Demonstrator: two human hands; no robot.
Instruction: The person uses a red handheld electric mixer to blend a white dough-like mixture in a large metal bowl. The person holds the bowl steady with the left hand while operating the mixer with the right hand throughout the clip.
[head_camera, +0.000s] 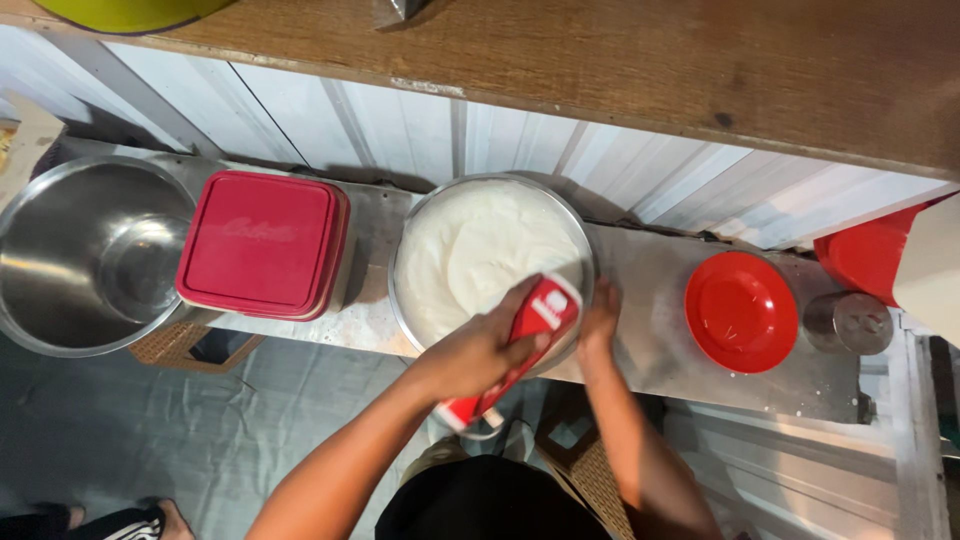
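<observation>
My left grip (478, 352) is wrapped tight round a red-and-white carton (515, 345), tilted with its top end over the near rim of the steel bowl of white batter (480, 250); I can't tell if anything is coming out of the spout, it's hidden behind the pack. Right grip (600, 318) sits curled against the bowl's near-right rim, fingers closed on the edge as far as I can see, steadying it. To do this well, I judge: keep the carton mouth well inside the rim, not over the edge, tip slowly, and keep the right hand braced so the bowl doesn't slide toward the table (650, 330) edge, which it partly overhangs. Grip on the carton should stay firm but not squeeze, a soft pack could spurt. Outward: red-lidded square container (262, 243) just left of the bowl, apart from it; empty steel mixing bowl (85, 255) further left, touching or just beside that container. Right of the bowl, a red round lid (741, 311), then a small steel cup (848, 322) near it. A wooden shelf (650, 60) runs above.
</observation>
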